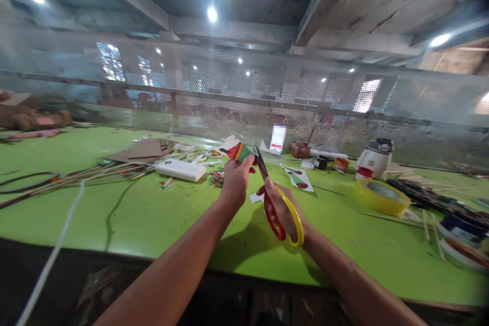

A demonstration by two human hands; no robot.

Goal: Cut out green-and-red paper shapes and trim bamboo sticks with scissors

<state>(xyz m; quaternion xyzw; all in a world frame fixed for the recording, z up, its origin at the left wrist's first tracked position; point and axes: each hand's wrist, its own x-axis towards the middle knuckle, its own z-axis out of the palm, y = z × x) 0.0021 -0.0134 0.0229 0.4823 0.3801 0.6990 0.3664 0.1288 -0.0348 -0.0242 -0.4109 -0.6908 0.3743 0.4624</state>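
Observation:
My left hand [237,179] pinches a piece of white paper [236,148] painted in red, orange, green and black, held above the table. In my right hand [284,207] is a pair of scissors [293,219] with one red and one yellow handle. The blades point up and away from me, beside the right edge of the painted paper; I cannot tell whether they touch it. Another painted piece of paper [299,177], green and dark red, lies on the green table to the right of the scissors. A small white scrap [256,197] rests under my hands.
To the left are a white power bank [180,169], cardboard sheets [145,148], thin sticks [69,182] and a white cable [72,214]. Paint jars [341,164], a roll of yellow tape [382,196] and a white bottle [375,159] stand right. A perforated screen [214,86] rises behind.

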